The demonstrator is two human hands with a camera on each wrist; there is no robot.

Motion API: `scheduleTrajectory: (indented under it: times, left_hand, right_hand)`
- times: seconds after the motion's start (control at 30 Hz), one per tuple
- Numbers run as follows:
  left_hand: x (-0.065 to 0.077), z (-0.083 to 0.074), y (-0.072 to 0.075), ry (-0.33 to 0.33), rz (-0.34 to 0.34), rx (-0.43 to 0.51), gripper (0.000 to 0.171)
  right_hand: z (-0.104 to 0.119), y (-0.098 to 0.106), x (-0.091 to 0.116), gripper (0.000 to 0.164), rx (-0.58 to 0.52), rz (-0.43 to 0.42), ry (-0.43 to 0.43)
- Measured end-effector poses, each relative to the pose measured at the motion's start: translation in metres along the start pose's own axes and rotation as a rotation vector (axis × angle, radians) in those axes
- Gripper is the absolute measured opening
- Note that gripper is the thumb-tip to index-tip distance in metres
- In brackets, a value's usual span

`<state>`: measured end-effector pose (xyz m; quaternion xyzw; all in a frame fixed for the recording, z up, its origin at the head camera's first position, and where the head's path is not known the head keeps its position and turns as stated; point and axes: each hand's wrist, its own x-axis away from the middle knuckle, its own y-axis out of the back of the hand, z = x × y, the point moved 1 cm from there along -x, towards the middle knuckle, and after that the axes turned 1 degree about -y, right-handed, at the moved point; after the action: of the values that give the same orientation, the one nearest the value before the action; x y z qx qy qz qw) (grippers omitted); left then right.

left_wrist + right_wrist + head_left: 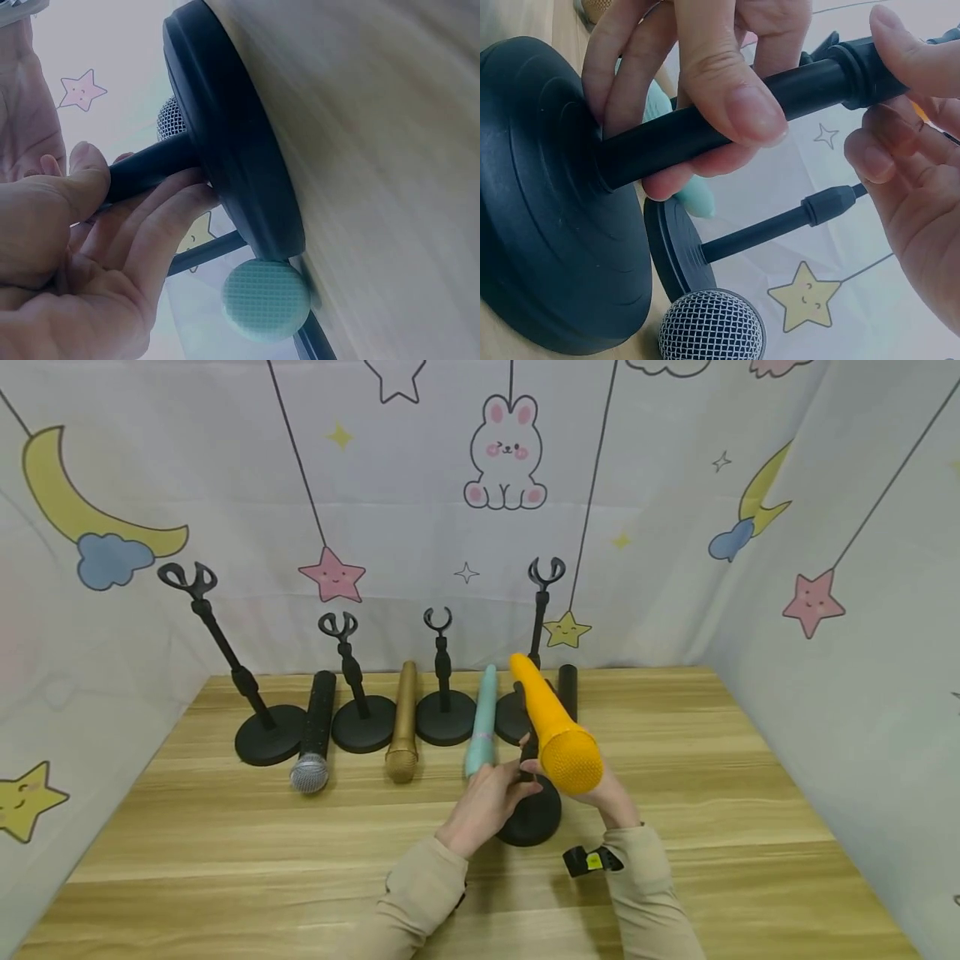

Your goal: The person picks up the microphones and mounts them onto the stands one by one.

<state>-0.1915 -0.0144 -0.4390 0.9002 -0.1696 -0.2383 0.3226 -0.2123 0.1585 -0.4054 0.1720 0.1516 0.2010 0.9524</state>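
An orange microphone [551,718] sits tilted at the top of a black microphone stand, its mesh head toward me in the head view. My left hand [483,806] grips the stand's lower pole [667,146], just above the round black base [232,135]. Higher up, my right hand [922,187] pinches the collar [859,71] on the pole with thumb and fingers. In the head view the right hand is partly hidden behind the orange microphone. Left of my left hand lies a light teal microphone [483,718].
At the back stand several other black stands with forked clips, such as the far-left stand [270,735]. Between them lie a black microphone with a silver head [310,768], a gold microphone [403,727] and another dark microphone [568,689]. A patterned cloth [420,543] hangs behind the wooden table [262,860].
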Motion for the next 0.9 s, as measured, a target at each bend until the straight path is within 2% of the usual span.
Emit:
scheduleTrajectory:
  times: [0.17, 0.3, 0.4, 0.57, 0.77, 0.9]
  left_hand:
    - [-0.0005, -0.0001, 0.0001, 0.008, -0.002, -0.006, 0.014]
    - [-0.0007, 0.0002, 0.0000, 0.002, -0.004, -0.002, 0.014]
    - [-0.0005, 0.0001, 0.0003, 0.006, 0.006, 0.007, 0.014]
    - [0.0005, 0.0002, 0.0017, 0.003, 0.027, 0.008, 0.016]
    - [0.0007, 0.0010, 0.0027, -0.007, 0.042, -0.012, 0.019]
    - [0.0009, 0.0011, 0.0033, -0.001, 0.047, 0.022, 0.021]
  right_hand:
    - [-0.0019, -0.0004, -0.0005, 0.026, 0.016, -0.015, 0.010]
    - [-0.0015, -0.0003, -0.0003, 0.028, 0.070, -0.016, 0.012]
    - [-0.0005, -0.0004, -0.0002, 0.029, 0.086, -0.004, -0.022]
    - [0.0012, -0.0003, -0.0006, 0.034, 0.075, 0.018, -0.074]
    - [0.0024, 0.0006, -0.0002, 0.035, 0.057, 0.043, -0.088]
    - [0.0003, 0.0009, 0.0004, 0.033, 0.066, 0.054, -0.070]
